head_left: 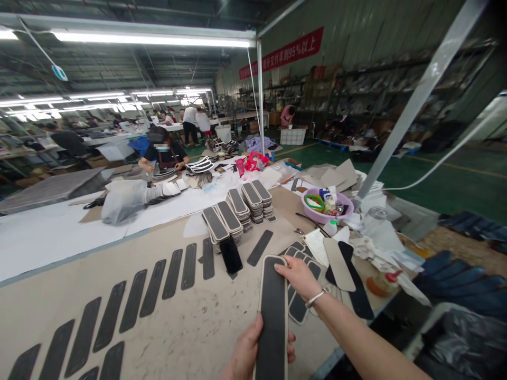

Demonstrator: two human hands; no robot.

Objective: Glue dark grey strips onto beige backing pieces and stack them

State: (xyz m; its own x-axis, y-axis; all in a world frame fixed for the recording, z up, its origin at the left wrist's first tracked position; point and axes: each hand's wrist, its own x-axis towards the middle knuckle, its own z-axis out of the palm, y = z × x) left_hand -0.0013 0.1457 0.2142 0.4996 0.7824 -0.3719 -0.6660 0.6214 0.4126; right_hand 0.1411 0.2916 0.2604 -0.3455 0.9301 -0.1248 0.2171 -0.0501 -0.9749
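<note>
Both of my hands hold one long dark grey panel with a pale rim (273, 311), upright above the table's front. My left hand (249, 340) grips its lower part, thumb on the front and fingertips showing at the right edge. At the top right corner, my right hand (299, 274) pinches the panel with the thumb on its face; a bracelet circles the wrist. Behind that hand lies a fanned pile of similar rimmed panels (299, 306). Rows of dark strips (110, 315) lie spaced over the brown table covering (178, 338) on the left.
Stacks of rimmed panels (227, 216) stand mid-table, with a black phone (231, 255) leaning against them. A purple basin (317, 215) of supplies, a bottle with a red cap (384, 282) and paper scraps are on the right. A masked co-worker (164, 153) sits across the table. A metal post (420, 100) rises at right.
</note>
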